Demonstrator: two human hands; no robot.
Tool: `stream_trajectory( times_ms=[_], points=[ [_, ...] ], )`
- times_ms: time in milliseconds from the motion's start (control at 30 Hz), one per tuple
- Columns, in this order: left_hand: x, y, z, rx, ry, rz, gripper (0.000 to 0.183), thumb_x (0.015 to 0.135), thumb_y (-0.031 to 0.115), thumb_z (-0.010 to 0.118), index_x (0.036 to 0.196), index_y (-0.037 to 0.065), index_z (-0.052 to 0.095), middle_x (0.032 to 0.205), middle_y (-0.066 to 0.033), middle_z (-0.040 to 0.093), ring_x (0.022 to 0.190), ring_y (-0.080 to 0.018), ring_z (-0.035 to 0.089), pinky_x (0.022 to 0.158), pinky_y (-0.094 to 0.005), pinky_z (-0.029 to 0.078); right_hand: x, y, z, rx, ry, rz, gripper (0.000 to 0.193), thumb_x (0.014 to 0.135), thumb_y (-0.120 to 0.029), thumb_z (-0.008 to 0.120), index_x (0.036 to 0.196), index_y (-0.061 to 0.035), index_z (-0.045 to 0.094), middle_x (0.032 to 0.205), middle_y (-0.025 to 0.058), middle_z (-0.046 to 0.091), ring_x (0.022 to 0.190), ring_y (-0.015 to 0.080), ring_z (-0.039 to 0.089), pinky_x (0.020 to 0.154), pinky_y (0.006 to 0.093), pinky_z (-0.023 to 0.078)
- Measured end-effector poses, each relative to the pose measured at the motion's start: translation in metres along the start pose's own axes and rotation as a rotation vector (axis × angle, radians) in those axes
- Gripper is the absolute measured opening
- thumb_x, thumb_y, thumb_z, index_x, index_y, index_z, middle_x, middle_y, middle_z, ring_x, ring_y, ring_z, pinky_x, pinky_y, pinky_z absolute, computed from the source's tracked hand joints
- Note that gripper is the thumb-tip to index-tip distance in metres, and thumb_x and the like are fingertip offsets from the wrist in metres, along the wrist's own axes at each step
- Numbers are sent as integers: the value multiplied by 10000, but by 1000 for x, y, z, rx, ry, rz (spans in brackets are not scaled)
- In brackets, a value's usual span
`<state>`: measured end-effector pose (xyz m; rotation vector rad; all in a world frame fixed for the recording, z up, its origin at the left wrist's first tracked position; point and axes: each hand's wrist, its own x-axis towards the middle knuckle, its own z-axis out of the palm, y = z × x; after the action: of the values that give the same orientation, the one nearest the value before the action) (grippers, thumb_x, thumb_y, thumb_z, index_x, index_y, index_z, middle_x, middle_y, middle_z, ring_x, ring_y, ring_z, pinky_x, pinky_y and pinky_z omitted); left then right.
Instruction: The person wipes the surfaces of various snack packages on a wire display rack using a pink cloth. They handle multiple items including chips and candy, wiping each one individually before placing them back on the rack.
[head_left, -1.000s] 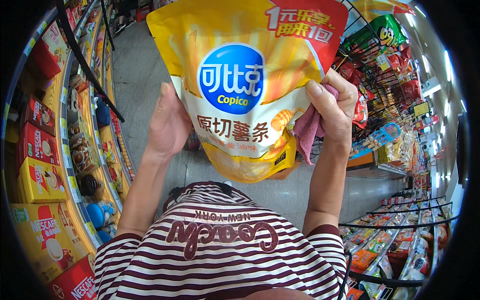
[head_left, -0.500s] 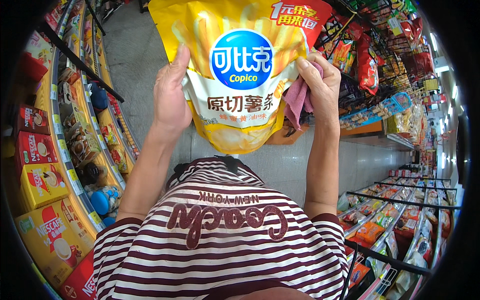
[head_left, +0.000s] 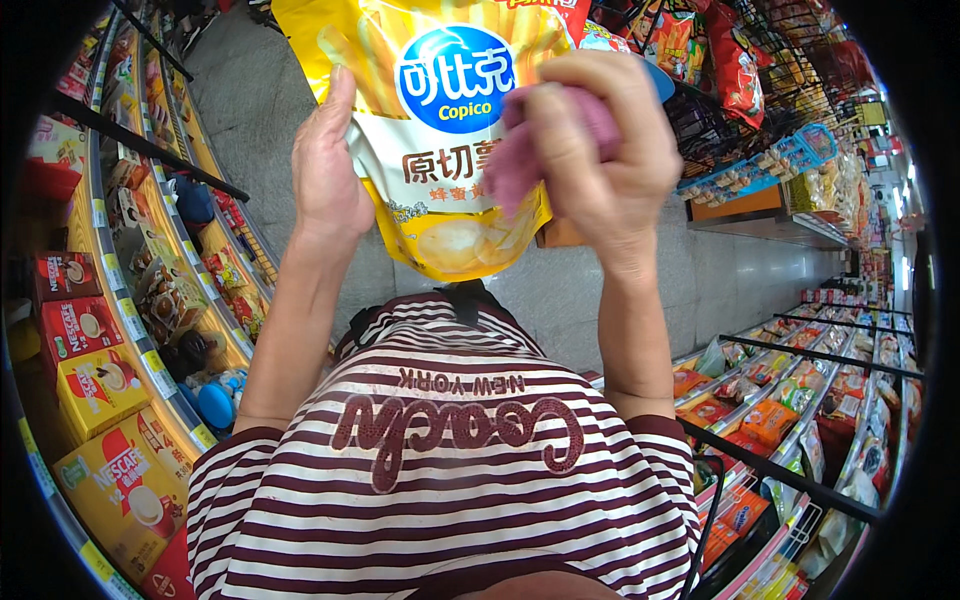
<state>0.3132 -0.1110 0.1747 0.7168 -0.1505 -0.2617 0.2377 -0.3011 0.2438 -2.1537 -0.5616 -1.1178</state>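
Fingers [head_left: 345, 110] on glossy yellow snack bag [head_left: 440, 150]

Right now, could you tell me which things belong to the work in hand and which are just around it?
In hand: snack bag, held by left hand; pink cloth, in right hand.
Just around: boxes, left shelves, snack racks.

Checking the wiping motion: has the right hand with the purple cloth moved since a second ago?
Yes: the right hand moved from the yellow bag's right edge onto its front.
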Motion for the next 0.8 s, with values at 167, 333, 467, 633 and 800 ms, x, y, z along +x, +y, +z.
stream_trajectory(
  times_ms=[167, 333, 467, 633, 800],
  points=[
    [-5, 4, 3, 51, 48, -4, 442, 1087, 334, 406, 1381, 17, 496, 1319, -106, 623, 1180, -220, 628, 1031, -386, 493, -32, -11, 21, -182, -259, 15, 629, 719, -180, 830, 1280, -57, 573, 1337, 215, 476, 1186, 378, 503, 992, 451, 444],
    [-9, -2, -2, 89, 32, 45, 452, 1085, 332, 415, 1360, -12, 517, 1338, -117, 616, 1191, -214, 623, 1032, -362, 480, -68, -4, 40, -209, -226, 71, 592, 750, -37, 720, 1320, -112, 578, 1416, 233, 425, 1242, 406, 470, 997, 468, 421],
    [-15, -5, -6, 152, 68, 44, 450, 1076, 330, 446, 1330, -28, 546, 1295, -120, 641, 1132, -200, 651, 1002, -347, 494, -71, 8, 30, -70, -173, 145, 604, 691, 176, 563, 1241, -64, 634, 1270, 191, 540, 1156, 333, 563, 988, 394, 476],
    [-24, -11, -5, 223, 64, 4, 434, 1077, 339, 446, 1262, -25, 597, 1206, -112, 669, 1045, -170, 661, 934, -318, 508, -45, -16, 35, -16, -74, 15, 524, 670, 83, 653, 1171, -67, 665, 1212, 165, 568, 1068, 319, 578, 896, 398, 496],
    [-37, -25, -19, 369, -27, 123, 408, 1070, 354, 484, 1109, -13, 660, 1019, -44, 681, 886, -88, 621, 792, -257, 499, -34, -17, 80, -78, -28, -217, 392, 705, -106, 723, 1095, -89, 686, 1179, 144, 585, 1041, 321, 570, 888, 423, 472]
  ],
)
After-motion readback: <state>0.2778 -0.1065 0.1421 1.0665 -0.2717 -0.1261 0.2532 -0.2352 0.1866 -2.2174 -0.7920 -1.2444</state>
